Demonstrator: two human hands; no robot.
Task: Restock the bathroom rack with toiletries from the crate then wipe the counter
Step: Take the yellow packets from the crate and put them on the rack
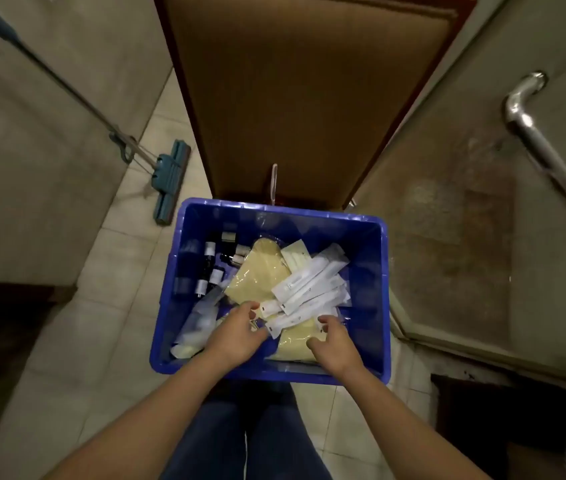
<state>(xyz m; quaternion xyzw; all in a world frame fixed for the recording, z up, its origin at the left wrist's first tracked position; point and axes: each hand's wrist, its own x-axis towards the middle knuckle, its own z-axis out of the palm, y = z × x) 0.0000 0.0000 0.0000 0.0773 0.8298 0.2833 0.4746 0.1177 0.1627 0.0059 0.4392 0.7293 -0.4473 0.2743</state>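
Observation:
A blue plastic crate (376, 258) stands on the tiled floor in front of my knees. Inside lie several long white sachets (312, 289), yellow packets (257, 271), small dark bottles (210, 258) at the left and clear bags (198, 320) at the near left. My left hand (236, 336) reaches into the crate, its curled fingers touching the near ends of the white sachets; whether it grips one is unclear. My right hand (335, 342) hovers over a yellow packet at the near right with fingers loosely curled and holding nothing.
A brown wooden door (309, 98) stands right behind the crate. A teal mop (168, 181) leans on the left wall. At the right are a glass shower panel with a chrome handle (534, 133) and a dark mat (503, 410).

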